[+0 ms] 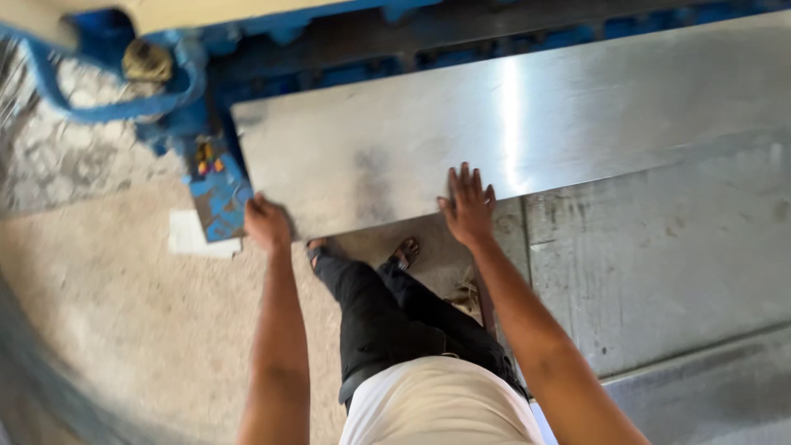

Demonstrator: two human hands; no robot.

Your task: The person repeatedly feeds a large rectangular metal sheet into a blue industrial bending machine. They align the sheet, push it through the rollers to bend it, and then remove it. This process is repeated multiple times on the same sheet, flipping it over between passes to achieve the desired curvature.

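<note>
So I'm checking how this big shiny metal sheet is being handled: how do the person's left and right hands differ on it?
The left hand curls around the near corner of the shiny metal sheet, beside the blue machine; the right hand lies flat on top of the sheet. The left fingers are closed and hidden; the right fingers are spread. The left sits at the sheet's end, the right further along its near edge. Both are bare and touch the sheet.

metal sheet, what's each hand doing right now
Left hand: closed, gripping the near corner of the metal sheet.
Right hand: open, fingers spread, palm flat on the sheet's near edge.
</note>
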